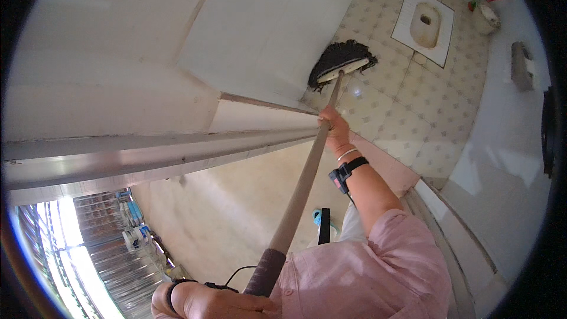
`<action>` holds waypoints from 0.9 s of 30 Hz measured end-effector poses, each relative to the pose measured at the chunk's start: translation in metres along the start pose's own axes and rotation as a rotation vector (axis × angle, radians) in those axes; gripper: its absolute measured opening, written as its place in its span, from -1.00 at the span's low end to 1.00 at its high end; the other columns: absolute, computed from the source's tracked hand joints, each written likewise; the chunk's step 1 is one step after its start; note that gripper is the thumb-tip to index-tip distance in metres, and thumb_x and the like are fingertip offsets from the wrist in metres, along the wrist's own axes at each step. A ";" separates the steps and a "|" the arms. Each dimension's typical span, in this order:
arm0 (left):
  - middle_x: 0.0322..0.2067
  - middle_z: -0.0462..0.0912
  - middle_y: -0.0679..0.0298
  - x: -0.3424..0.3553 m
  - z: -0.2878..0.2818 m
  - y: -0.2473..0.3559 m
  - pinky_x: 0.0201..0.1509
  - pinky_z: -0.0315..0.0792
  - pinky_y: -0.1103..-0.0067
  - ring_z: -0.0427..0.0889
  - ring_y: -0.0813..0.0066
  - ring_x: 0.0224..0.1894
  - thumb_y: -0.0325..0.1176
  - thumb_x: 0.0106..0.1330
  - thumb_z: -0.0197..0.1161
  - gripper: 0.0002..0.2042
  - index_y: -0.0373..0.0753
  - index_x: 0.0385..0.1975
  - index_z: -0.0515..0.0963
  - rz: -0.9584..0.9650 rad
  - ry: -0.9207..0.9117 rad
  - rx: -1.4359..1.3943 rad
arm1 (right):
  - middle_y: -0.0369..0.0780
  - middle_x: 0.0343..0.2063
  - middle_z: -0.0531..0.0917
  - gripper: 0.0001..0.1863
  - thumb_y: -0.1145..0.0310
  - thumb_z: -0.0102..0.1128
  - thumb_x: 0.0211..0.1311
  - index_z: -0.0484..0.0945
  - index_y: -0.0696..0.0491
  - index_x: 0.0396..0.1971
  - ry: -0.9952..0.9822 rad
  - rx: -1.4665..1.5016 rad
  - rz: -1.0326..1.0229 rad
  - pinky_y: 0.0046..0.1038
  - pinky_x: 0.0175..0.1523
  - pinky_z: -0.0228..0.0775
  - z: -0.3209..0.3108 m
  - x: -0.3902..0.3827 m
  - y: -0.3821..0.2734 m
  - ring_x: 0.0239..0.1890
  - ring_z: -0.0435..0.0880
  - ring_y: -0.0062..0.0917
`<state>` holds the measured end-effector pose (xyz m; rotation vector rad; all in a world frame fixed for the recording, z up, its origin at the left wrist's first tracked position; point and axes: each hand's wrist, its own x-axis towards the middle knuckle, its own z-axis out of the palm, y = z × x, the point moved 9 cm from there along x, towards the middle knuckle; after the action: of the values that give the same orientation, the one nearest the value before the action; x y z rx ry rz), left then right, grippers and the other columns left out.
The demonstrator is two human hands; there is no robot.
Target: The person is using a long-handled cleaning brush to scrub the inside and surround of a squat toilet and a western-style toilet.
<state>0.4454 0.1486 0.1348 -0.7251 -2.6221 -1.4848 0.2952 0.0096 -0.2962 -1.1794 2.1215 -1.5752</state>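
A mop with a long brownish handle (302,192) runs from the lower edge up to the tiled floor. Its dark, shaggy head (338,57), joined to a pale bar, lies on the tiles against the wall on the left. My right hand (335,127) is closed round the handle partway down, above the doorway. At the handle's dark grip end, low in the view, my left hand (221,304) is wrapped round it, its fingers partly hidden.
A squat toilet (426,25) is set in the tiled floor (393,106) beyond the mop. Near the right wall stands a small bin (485,18) with a red stick. A pinkish threshold (390,168) divides the tiles from the plain floor (236,201). Windows and bottles appear at lower left.
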 end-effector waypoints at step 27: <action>-0.75 0.37 0.17 0.042 -0.055 0.061 -0.61 0.39 0.43 0.41 0.35 -0.71 -0.54 -0.01 0.11 -0.92 -0.41 -0.66 0.42 0.185 0.370 -0.135 | -0.25 -0.53 0.49 -0.88 0.38 0.15 -0.14 0.41 -0.03 -0.55 -0.095 -0.164 -0.038 -0.31 -0.39 0.36 -0.067 -0.064 -0.052 -0.42 0.51 -0.31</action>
<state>0.4225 0.1455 0.2243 -0.6120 -2.1429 -1.5770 0.3190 0.0973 -0.2403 -1.3255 2.2131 -1.3515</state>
